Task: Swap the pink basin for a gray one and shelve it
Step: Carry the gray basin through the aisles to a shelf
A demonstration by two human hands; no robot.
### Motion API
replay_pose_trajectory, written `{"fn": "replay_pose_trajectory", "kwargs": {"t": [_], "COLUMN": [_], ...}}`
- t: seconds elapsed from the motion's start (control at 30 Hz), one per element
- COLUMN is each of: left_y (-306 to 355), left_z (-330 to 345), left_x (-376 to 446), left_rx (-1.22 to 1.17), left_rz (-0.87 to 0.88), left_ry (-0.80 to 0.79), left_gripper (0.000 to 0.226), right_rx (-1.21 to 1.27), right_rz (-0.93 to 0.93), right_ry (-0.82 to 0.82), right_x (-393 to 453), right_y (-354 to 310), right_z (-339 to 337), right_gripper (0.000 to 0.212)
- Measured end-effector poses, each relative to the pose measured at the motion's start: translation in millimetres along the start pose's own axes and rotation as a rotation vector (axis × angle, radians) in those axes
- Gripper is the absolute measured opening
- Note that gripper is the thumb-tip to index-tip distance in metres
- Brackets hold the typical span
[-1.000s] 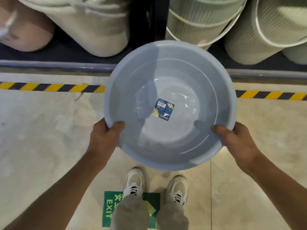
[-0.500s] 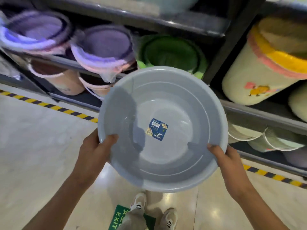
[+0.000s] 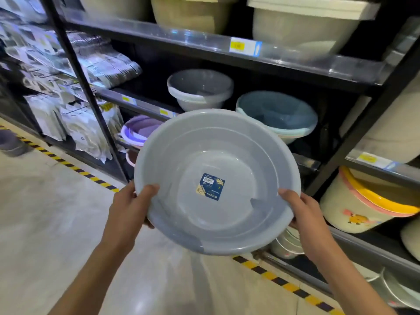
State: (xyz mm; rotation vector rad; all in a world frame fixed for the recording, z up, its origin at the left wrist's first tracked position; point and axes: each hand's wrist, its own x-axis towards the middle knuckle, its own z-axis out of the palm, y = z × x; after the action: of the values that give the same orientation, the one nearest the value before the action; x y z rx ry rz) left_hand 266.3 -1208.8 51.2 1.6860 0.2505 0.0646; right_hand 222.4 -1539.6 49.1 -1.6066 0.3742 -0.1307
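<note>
The gray basin [image 3: 217, 181] is held up in front of the shelving, tilted so its inside faces the camera, a blue label [image 3: 210, 186] stuck at its centre; the left hand [image 3: 128, 212] clamps the near-left rim, thumb inside, and the right hand [image 3: 305, 220] clamps the near-right rim the same way; the far rim sits just below the middle shelf [image 3: 145, 105], where a stack of gray basins [image 3: 200, 89] stands to the left of a teal stack [image 3: 276, 115]; no pink basin can be made out for certain; the risks, as I judge them: the far rim could catch the shelf edge on the way in, knocking either stack; a thumb-only hold on smooth plastic may slip if the basin tips further; set down off-centre, it would not nest and could slide off
</note>
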Motion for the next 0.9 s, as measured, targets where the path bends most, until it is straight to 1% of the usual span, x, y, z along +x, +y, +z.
{"fn": "replay_pose_trajectory", "kwargs": {"t": [0.13,0.23,0.33,0.53,0.63,0.7,0.77,0.9], "left_y": [32,50,58,56,51,48,47,49], "left_z": [-37,-61,-85,-126,-141,-148,-153,-163], "left_x": [16,26,36,68,89,106,127,181], "left_rx": [-0.016,-0.022,-0.005,-0.020,-0.046,-0.050,-0.059,-0.046], "left_rz": [0.064,0.091,0.096,0.081,0.050,0.021,-0.002,-0.016], "left_ry": [0.055,0.094,0.133,0.248,0.285,0.316,0.348,0.387], "left_gripper": [0.028,0.028,0.035,0.034,0.041,0.041,0.041,0.038], "right_rx": [-0.004,0.011,0.031,0.033,0.028,0.028,0.018,0.047], "right_rz": [-0.038,-0.065,-0.075,-0.080,-0.072,-0.066,-0.079,-0.094], "right_ry": [-0.061,-0.112,-0.144,-0.252,-0.292,-0.324,-0.367,-0.436], "right_x": [16,29,39,70,99,121,146,204], "right_y": [-30,-48,-63,-82,-85,-85,-87,-88], "right_z": [37,64,91,150,182,202,225,270], "right_gripper": [0.040,0.041,0.039,0.039,0.042,0.052,0.057,0.055]}}
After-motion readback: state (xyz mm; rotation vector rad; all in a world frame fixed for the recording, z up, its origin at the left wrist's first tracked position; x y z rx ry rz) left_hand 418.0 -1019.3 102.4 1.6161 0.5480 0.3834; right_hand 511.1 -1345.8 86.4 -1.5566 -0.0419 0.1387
